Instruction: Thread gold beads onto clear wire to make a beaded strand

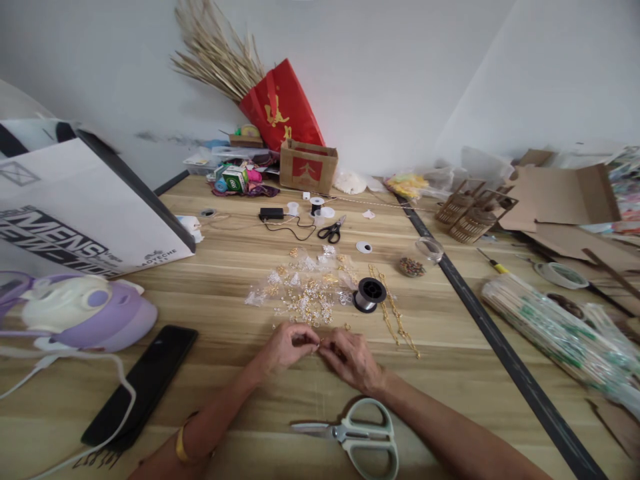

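Both hands meet at the table's near middle. The left hand (pixel 286 347) and right hand (pixel 350 358) pinch together at their fingertips on a tiny gold piece (pixel 319 344) – too small to identify. The heap of gold findings (pixel 307 293) lies at twelve o'clock from the hands, the wire spool (pixel 370 294) at one o'clock, the gold chain (pixel 395 313) beside it. The pale-handled scissors (pixel 357 437) rest at six o'clock. Such fine work likely goes best with wrists braced on the table (pixel 225 253) – and the piece kept low.
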{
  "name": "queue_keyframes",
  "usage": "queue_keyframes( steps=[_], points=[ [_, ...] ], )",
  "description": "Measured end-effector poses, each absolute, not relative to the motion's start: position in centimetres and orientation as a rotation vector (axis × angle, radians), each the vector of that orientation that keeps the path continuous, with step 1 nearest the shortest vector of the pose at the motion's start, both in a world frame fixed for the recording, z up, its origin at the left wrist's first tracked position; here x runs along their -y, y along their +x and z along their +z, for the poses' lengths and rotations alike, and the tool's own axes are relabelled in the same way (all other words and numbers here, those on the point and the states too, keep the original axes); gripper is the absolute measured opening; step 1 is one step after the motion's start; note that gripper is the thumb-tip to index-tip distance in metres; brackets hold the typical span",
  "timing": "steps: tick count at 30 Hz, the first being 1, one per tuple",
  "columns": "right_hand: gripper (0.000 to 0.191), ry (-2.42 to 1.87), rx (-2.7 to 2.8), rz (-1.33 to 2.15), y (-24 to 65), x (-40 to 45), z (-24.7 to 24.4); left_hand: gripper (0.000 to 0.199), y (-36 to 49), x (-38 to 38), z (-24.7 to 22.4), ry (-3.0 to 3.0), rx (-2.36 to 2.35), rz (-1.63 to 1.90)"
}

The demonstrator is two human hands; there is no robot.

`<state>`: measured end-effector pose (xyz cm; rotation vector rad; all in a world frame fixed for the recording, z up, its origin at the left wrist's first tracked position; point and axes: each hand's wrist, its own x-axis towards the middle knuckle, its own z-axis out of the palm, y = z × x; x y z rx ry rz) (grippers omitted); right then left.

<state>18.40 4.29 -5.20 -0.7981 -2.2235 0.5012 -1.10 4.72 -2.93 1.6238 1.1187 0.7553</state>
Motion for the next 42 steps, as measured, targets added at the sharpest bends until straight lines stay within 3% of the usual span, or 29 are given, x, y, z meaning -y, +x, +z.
queue_keyframes(
  steps=[18,26,42],
  points=[
    [0.005,-0.757,2.226,0.499,18.4,-4.3,-5.1,0.019,-0.9,-4.5,-2.3,1.872,-1.080,0.797],
    [0.005,-0.757,2.244,0.478,18.4,-4.3,-5.0,0.015,-0.9,-4.5,-2.9,2.106,-1.104,0.787],
    [0.003,-0.737,2.257,0.516,18.3,-4.2,-3.6,0.012,-1.1,-4.6,-1.2,1.810,-1.144,0.763]
  ],
)
